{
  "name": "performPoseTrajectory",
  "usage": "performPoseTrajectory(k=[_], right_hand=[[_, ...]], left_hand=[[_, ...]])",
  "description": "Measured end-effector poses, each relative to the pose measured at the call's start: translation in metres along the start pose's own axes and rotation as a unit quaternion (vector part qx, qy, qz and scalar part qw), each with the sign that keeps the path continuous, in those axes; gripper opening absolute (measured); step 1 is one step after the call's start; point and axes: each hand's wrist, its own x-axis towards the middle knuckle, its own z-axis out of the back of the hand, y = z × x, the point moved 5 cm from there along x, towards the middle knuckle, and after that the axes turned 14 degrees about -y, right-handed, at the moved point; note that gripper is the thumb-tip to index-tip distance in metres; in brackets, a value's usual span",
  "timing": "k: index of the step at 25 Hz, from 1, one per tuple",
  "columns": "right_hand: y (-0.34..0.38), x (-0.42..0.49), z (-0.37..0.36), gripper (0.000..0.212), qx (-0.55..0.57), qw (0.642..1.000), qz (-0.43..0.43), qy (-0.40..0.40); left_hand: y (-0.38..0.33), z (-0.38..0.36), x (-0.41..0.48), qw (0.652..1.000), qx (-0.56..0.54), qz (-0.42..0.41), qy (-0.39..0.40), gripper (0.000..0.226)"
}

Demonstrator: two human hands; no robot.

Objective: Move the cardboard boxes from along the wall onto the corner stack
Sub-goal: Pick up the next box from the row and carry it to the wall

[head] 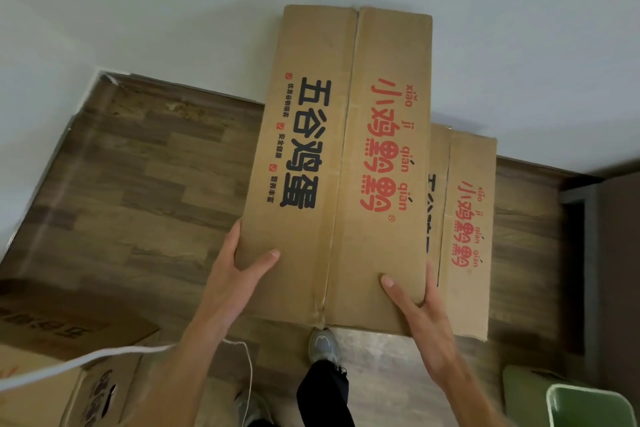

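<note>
A long cardboard box [346, 135] with black and red Chinese print fills the middle of the head view, held in the air above the wooden floor. My left hand [239, 267] grips its near left edge, thumb on top. My right hand [412, 302] grips its near right corner, thumb on top. A second box [467, 218] with the same print sits lower, just to the right and partly hidden behind the held one, against the white wall [173, 10]. More cardboard boxes [65, 329] lie at the lower left.
A green bin [588, 406] stands at the lower right. My shoe [323, 345] and dark trouser leg are just below the held box. A white cord [104, 355] crosses my left forearm. A dark doorway edge [575, 253] is at the right.
</note>
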Motion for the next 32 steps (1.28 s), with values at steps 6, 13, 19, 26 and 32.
performPoseTrajectory(k=[6, 13, 19, 26, 32], right_hand=[[0.04, -0.024, 0.01, 0.068, -0.002, 0.999, 0.046, -0.024], [0.076, -0.071, 0.012, 0.07, -0.008, 0.996, 0.088, -0.016], [0.109, -0.143, -0.004, 0.061, -0.024, 0.989, 0.144, 0.023], [0.163, -0.245, -0.038, 0.074, -0.031, 0.972, 0.219, 0.081], [0.169, -0.359, -0.095, 0.069, -0.052, 0.955, 0.258, 0.134]], left_hand=[[-0.018, 0.033, -0.018, 0.997, -0.022, -0.067, 0.028, 0.099], [-0.033, 0.078, -0.069, 0.988, -0.082, -0.133, 0.01, 0.093], [-0.032, 0.152, -0.125, 0.978, -0.144, -0.148, -0.03, 0.087], [-0.001, 0.251, -0.197, 0.954, -0.24, -0.161, -0.078, 0.09], [0.061, 0.357, -0.262, 0.928, -0.295, -0.168, -0.156, 0.087]])
